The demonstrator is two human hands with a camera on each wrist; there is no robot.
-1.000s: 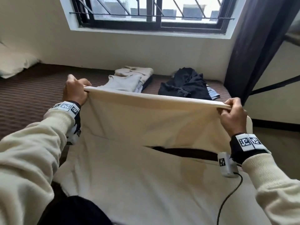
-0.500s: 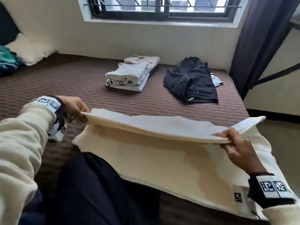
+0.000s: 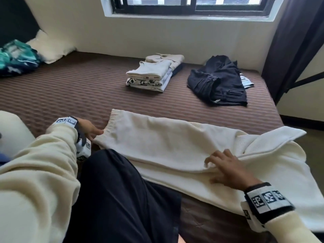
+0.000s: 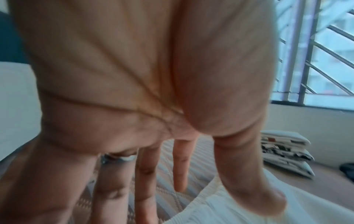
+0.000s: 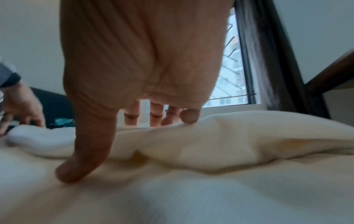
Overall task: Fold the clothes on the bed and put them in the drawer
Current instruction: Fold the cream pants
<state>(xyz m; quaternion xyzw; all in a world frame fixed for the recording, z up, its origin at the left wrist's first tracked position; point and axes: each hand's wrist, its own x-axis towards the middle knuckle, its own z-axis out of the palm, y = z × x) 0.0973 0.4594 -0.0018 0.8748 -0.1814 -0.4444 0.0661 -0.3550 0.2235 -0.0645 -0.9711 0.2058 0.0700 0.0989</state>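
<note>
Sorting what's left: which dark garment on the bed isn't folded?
The crumpled navy trousers right of the neat folded stack, near the curtain.

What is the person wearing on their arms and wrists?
Both arms wear cream knit sleeves. Each wrist has a black band with white squares printed in black block patterns, like the one by the right hand. A small white box with the same kind of marking hangs under the wrist of the left hand.
</note>
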